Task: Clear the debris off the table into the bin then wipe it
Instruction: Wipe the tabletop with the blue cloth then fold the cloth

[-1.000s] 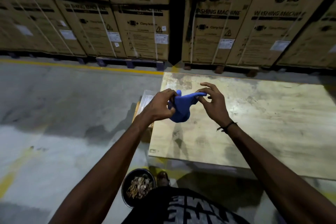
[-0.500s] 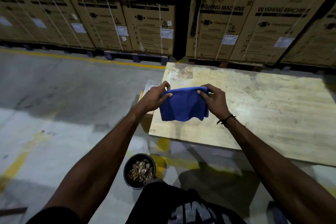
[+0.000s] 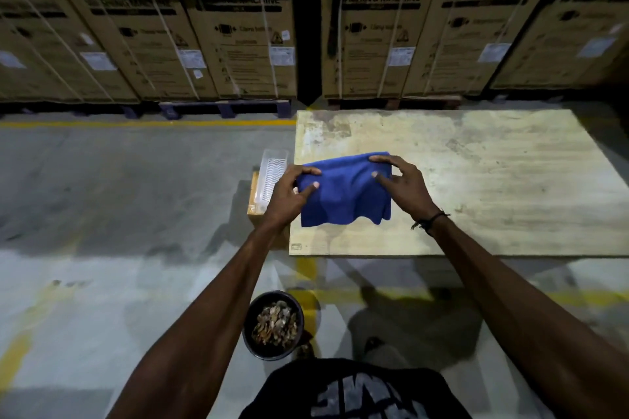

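Observation:
A blue cloth (image 3: 343, 194), folded flat, is spread over the near left part of the pale wooden table (image 3: 493, 180). My left hand (image 3: 289, 194) pinches its left edge between thumb and fingers. My right hand (image 3: 403, 185) holds its right edge, thumb on top and fingers curled over the upper corner. I cannot tell whether the cloth lies on the table or hangs just above it. A black round bin (image 3: 272, 328) holding brown debris stands on the floor below, near my legs.
A clear plastic tray (image 3: 272, 173) rests on a small cardboard box (image 3: 255, 201) against the table's left side. Stacked washing-machine cartons (image 3: 238, 34) line the back wall. Grey concrete floor with yellow lines lies to the left.
The bunched cloth has been opened out between both hands into a flat rectangle and lowered toward the tabletop. The view has tilted so the bin sits nearer the middle.

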Available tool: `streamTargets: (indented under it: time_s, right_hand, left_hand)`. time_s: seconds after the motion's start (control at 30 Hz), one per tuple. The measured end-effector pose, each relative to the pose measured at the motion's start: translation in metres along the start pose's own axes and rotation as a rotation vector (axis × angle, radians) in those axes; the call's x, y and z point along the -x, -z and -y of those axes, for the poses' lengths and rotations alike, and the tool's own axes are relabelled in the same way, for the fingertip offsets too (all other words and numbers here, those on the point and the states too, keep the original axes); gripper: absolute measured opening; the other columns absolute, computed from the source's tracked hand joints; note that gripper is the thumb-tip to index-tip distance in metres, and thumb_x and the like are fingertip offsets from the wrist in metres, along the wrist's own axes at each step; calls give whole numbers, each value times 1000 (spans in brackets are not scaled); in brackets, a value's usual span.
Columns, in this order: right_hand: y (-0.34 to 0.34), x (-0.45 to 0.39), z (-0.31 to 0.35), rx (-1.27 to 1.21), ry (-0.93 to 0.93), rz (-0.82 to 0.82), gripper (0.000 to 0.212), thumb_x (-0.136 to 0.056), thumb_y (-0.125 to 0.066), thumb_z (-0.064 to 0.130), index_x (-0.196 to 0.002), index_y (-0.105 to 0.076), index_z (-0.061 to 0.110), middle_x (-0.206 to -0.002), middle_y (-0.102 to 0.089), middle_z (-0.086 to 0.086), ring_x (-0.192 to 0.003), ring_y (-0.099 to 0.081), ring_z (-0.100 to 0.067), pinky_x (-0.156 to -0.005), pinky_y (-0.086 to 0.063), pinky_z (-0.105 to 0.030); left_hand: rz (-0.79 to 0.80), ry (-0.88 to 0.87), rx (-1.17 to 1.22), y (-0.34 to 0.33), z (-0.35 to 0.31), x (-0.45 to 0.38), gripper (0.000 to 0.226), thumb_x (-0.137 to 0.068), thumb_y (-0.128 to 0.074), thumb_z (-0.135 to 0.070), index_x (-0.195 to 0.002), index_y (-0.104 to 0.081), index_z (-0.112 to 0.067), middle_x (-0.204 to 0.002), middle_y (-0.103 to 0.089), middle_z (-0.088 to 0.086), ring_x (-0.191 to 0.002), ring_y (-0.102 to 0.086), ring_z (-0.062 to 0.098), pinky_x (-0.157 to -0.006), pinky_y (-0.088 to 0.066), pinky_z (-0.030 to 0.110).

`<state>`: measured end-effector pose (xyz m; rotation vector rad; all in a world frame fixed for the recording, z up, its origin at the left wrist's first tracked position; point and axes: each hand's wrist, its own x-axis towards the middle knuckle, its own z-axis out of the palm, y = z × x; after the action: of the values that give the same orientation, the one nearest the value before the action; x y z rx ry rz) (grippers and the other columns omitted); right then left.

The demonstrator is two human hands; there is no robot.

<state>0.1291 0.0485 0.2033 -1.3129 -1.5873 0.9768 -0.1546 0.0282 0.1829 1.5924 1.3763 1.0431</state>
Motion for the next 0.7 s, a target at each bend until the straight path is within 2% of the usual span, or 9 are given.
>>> streamTargets:
  time_s: [0.13,0.2,0.3,0.43,0.53,0.63,0.7]
  right_hand:
    - [-3,2,-19,120,-16,146,83,-75,-90,3,-147,-55,25,-142,-53,5,-130,-55,-13,-88,-58,-25]
    - [-4,1,-27,193,-30,204,98,-70,-90,-1,-153,-47,25,-144,-48,2,-127,-54,-13,-85,-57,-19]
    - [-8,-8,-50,234,-75,259,102,-68,-88,-7,-156,-44,21,-146,-46,-3,-127,-51,-16,-81,-56,-14]
    - [-16,-21,-86,241,-168,276,102,-66,-89,-12,-155,-46,14,-151,-45,-6,-134,-50,-23,-85,-61,-33]
    - [-26,-32,-108,222,-271,286,97,-69,-86,-15,-154,-46,11,-153,-42,-11,-128,-53,-24,-79,-60,-23]
    - [-40,-41,-134,213,-371,346,95,-72,-85,-14,-154,-44,13,-154,-39,-11,-111,-59,-26,-75,-59,-44]
    - [-47,-42,-155,235,-400,362,96,-71,-87,-11,-154,-44,13,-155,-39,-11,-115,-59,-29,-79,-59,-49]
  left_hand:
    - [96,-12,-117,-2,18,-5,65,-79,-89,-22,-138,-60,-29,-131,-49,-3,-114,-55,-4,-93,-42,7]
    - [134,0,-174,-6,25,-9,81,-76,-90,-14,-147,-52,-29,-136,-43,-3,-115,-52,2,-91,-40,3]
    - [210,44,-267,-10,44,-21,92,-76,-89,-12,-155,-44,-27,-146,-38,7,-129,-46,15,-103,-40,18]
    - [292,135,-325,-19,74,-37,97,-74,-91,-12,-157,-42,-22,-151,-35,15,-140,-43,29,-112,-39,29]
    - [345,201,-364,-29,98,-49,99,-74,-92,-14,-158,-40,-20,-149,-36,16,-140,-40,32,-107,-35,28]
    - [366,256,-389,-41,125,-57,99,-75,-91,-14,-158,-39,-19,-148,-36,17,-139,-40,34,-105,-35,28]
    - [386,294,-388,-48,138,-58,98,-76,-90,-11,-159,-39,-19,-150,-33,17,-140,-40,34,-104,-36,27]
